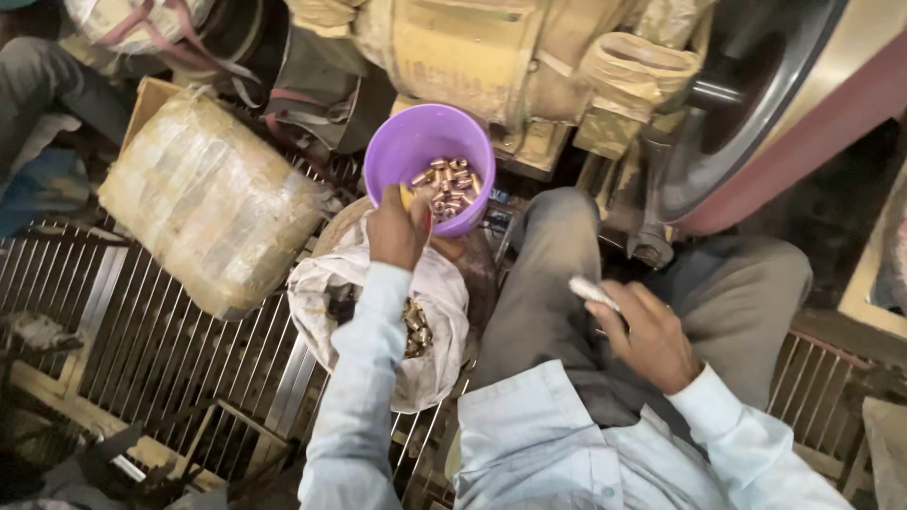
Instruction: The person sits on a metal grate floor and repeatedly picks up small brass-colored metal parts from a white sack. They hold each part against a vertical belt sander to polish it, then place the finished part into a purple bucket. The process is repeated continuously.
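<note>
Two hands busy: our left hand (397,227) pinches the purple bowl (427,156) rim, copper fittings (450,186) just beyond the fingertips; our right hand (647,335) curls around a pale roll (592,290).

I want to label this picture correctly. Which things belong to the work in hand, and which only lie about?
In use:
left hand at purple bowl of small copper-coloured pieces
white sack below with more pieces
right hand holding a small pale roll

Lying about:
wrapped bundle
yellow machine
metal grating
</note>
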